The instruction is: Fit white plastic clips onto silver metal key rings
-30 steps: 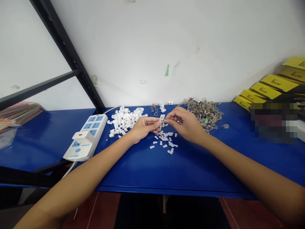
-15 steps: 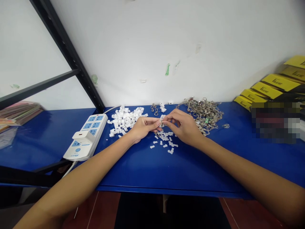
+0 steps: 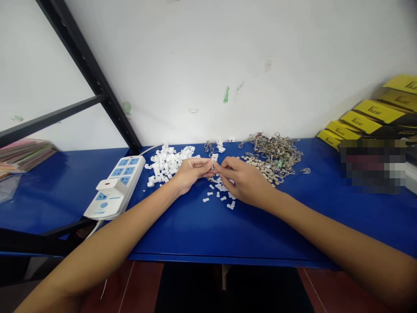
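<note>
My left hand (image 3: 193,174) pinches a small white plastic piece (image 3: 214,157), with a bit of metal at its lower end, between thumb and fingers. My right hand (image 3: 244,179) meets it there, thumb and index fingertip drawn together at the metal end; what lies between those fingertips is too small to make out. Below the hands lie small white cut-out tabs (image 3: 223,198), partly hidden by the right hand. Left of my left hand is a heap of white plastic pieces (image 3: 167,161). Beyond my right hand lie flat metal discs (image 3: 260,164) and a tangle of metal rings and chains (image 3: 278,148).
On the left, a white power strip (image 3: 133,178) carries a plugged-in white adapter (image 3: 112,188), beside a black metal rack post (image 3: 94,74). Yellow and black boxes (image 3: 361,121) are stacked at right. A white wall (image 3: 195,65) rises behind the blue table (image 3: 202,234).
My right hand has turned and lowered slightly, its fingers reaching further left to the piece. More of the metal discs shows behind it. The view has shifted a little.
</note>
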`<state>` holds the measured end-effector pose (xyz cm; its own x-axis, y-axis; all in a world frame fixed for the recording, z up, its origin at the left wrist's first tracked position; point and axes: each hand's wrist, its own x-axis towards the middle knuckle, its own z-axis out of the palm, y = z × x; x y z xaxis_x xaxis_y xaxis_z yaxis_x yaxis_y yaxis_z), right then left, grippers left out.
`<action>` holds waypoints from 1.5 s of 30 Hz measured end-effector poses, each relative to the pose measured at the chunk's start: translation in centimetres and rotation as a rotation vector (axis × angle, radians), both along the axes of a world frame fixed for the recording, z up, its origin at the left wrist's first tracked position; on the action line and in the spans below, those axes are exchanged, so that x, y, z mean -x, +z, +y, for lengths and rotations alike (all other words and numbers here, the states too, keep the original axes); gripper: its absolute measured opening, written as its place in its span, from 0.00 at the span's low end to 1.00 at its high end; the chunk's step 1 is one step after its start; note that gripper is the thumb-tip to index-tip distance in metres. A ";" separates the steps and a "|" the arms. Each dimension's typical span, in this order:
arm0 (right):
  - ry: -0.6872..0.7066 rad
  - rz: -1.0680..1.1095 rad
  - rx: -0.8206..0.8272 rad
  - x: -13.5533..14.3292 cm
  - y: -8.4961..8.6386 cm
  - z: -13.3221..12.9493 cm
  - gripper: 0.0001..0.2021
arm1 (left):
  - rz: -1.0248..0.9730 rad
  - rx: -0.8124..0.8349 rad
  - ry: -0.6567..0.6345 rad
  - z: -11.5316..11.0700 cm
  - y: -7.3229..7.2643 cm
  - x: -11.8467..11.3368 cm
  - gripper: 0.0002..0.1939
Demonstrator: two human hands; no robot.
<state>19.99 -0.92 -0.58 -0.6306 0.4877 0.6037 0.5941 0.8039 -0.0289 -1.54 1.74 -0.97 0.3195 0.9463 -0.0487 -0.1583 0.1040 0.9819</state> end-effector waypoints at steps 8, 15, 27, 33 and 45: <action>-0.083 0.213 -0.028 -0.2 0.9 0.5 0.24 | 0.075 -0.033 -0.079 -0.3 0.5 0.0 0.18; 0.006 0.202 -0.140 -0.4 0.2 0.9 0.08 | 0.109 -0.082 -0.109 -0.1 0.4 -0.1 0.20; 0.071 0.232 -0.063 -0.2 0.4 0.4 0.09 | 0.171 -0.106 -0.331 0.6 0.9 1.0 0.21; 0.042 0.191 0.106 -1.7 1.1 1.4 0.13 | 0.168 -0.130 -0.304 0.5 0.8 1.0 0.18; -0.060 0.159 0.467 -3.0 -0.8 5.0 0.07 | 0.212 -0.169 -0.274 0.4 0.7 0.9 0.21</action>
<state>23.00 4.09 -1.33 -0.5106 0.7617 0.3988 0.5982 0.6479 -0.4716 -2.40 2.16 -0.29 0.5612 0.8276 0.0087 0.0617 -0.0523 0.9967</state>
